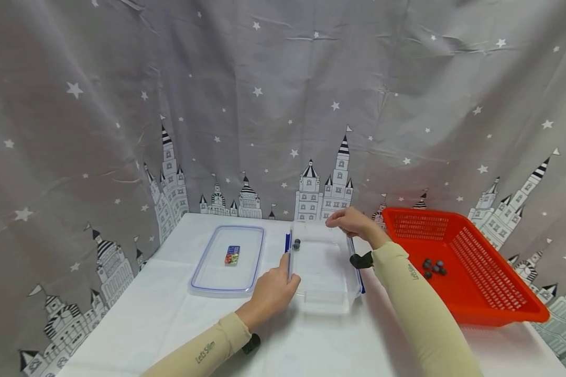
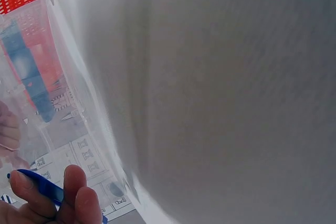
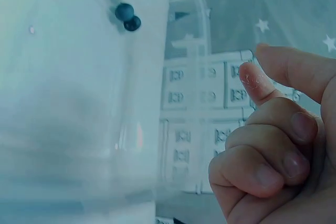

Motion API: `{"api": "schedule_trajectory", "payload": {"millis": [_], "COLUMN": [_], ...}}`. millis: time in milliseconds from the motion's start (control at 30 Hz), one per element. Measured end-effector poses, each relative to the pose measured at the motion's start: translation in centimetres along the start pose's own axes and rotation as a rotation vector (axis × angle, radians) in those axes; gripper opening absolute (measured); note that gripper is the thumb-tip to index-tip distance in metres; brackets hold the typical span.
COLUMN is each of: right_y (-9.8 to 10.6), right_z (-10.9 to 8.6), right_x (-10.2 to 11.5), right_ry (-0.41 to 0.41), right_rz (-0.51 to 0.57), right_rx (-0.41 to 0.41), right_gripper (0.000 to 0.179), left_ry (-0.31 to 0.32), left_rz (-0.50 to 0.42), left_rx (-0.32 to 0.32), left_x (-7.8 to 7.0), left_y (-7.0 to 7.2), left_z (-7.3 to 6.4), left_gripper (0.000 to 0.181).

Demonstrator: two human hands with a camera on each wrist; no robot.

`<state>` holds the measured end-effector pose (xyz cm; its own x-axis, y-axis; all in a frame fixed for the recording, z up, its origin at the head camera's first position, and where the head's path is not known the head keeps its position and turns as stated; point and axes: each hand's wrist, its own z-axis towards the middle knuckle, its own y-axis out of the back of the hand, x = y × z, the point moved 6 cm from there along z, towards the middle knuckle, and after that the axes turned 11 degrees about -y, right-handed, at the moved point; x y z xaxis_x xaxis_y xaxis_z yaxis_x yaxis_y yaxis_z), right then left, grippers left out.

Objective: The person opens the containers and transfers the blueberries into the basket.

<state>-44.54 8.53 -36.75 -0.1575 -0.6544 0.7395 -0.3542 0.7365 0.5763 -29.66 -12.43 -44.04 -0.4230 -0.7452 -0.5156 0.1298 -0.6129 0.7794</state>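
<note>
A clear plastic food container (image 1: 324,301) with blue side clips stands on the white table. My left hand (image 1: 274,287) grips its left side wall; in the left wrist view the fingers lie about a blue clip (image 2: 47,187). Two small dark round berries, seemingly blueberries (image 1: 296,244), sit inside near the far left corner. My right hand (image 1: 354,225) is over the container's far right corner. In the right wrist view its three lower fingers (image 3: 262,156) are curled and nothing shows between thumb and forefinger. The blueberries (image 3: 126,13) appear there too.
A red plastic basket (image 1: 495,272) with slotted walls stands on the right, with several blueberries (image 1: 435,268) in it. To the left lies the clear lid (image 1: 217,272) with a blue seal and a coloured label (image 1: 232,255). A grey castle-print curtain (image 1: 273,104) hangs behind the table.
</note>
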Motion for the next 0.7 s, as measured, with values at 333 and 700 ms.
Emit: {"api": "schedule_trajectory", "payload": {"millis": [333,700], "right_y": [-3.0,-5.8], "right_z": [1.1,2.6], "right_x": [0.1,0.3], "right_ry": [0.013,-0.017], "right_rz": [0.069,0.078], "right_rx": [0.081,0.103], "right_gripper": [0.029,0.030], "left_ry": [0.000,0.006], "left_rz": [-0.027,-0.006], "left_rx": [0.021,0.006], "left_x": [-0.3,0.1], "left_y": [-0.1,0.0], "left_z": [0.0,-0.1], "left_gripper": [0.070,0.071]}}
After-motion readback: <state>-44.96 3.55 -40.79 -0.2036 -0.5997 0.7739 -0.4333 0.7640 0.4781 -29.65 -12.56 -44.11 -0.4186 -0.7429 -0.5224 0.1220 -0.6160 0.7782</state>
